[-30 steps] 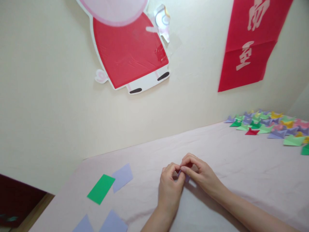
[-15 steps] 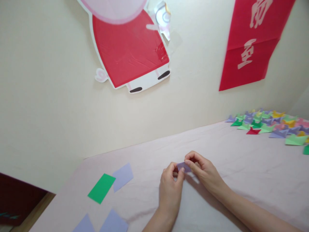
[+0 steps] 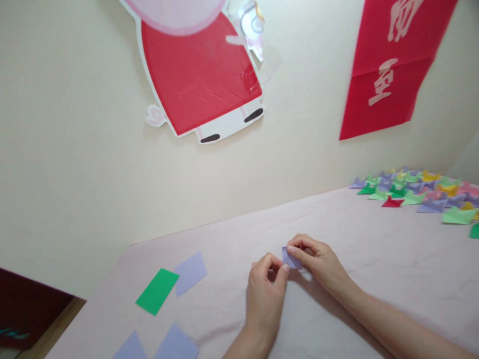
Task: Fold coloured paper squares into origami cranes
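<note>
Place: a room in a home, in use for paper craft.
Wall: plain cream wall (image 3: 75, 149); a cartoon cut-out (image 3: 202, 75) in a red dress is stuck at top centre, and a red banner (image 3: 389, 65) with white characters hangs at upper right.
Surface: a wrinkled pink cloth (image 3: 392, 269) fills the lower half.
Craft signs: many-coloured folded paper shapes (image 3: 419, 197) are heaped at the right edge; flat green and lilac sheets (image 3: 157, 291) lie at lower left.

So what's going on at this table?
A person's right hand pinches a small folded lilac paper piece over the pale pink cloth-covered table; the left hand touches its lower corner. A flat green paper rectangle and lilac paper sheets lie to the left, coloured folded paper shapes far right.
</note>
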`<state>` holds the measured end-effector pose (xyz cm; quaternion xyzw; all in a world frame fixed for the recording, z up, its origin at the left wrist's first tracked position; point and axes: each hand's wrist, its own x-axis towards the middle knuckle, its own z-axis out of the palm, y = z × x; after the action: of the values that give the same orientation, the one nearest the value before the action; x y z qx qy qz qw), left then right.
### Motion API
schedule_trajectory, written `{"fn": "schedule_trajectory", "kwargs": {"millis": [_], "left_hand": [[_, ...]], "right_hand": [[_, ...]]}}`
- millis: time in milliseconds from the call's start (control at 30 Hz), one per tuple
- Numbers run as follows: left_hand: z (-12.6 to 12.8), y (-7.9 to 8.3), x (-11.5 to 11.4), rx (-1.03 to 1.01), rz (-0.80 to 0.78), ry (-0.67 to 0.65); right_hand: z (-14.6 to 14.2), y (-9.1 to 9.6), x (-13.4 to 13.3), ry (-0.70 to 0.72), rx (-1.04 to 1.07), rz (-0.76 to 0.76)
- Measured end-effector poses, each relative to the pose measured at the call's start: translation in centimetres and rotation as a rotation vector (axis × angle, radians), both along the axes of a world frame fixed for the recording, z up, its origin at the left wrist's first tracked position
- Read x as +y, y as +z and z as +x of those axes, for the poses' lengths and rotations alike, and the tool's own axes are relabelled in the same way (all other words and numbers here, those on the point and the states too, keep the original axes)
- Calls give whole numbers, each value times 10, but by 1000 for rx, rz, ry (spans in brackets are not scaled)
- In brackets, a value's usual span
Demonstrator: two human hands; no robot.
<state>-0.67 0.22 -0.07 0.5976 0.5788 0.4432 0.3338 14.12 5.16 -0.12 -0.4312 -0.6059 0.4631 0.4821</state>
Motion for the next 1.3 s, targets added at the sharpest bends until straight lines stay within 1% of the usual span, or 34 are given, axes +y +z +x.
{"fn": "schedule_trajectory", "kwargs": {"millis": [100,167,200,267,333,433,500,633,700,733,867,933,1067,1300], "left_hand": [[0,5,-4,84,-1,-22],[-3,11,-9,204,10,-33],[-6,14,-11,280,33,-35],[-11,21,-16,432,128,-52],[-16,25,-19,535,222,-164],[-19,23,-20,635,270,-360],[-19,18,-19,698,264,-407],[-20,11,-18,776,235,-446],[-21,9,-18,775,225,-467],[-22,9,-18,767,222,-471],[-26,6,-20,722,211,-461],[-29,6,-21,729,205,-481],[-34,7,-21,759,204,-527],[-37,7,-23,770,259,-540]], "right_hand": [[1,1,-1,1,-87,55],[1,3,-1,39,-202,95],[1,4,-1,68,-279,119],[1,5,-1,127,-441,167],[-1,4,-1,146,-566,209],[-1,-1,0,118,-660,257],[2,-6,2,102,-688,295],[16,-11,10,74,-708,340],[23,-10,12,98,-665,332],[25,-8,12,145,-628,324],[33,3,8,435,-493,288],[36,7,6,506,-478,264],[41,6,8,521,-471,235],[41,5,11,539,-442,204]]}}
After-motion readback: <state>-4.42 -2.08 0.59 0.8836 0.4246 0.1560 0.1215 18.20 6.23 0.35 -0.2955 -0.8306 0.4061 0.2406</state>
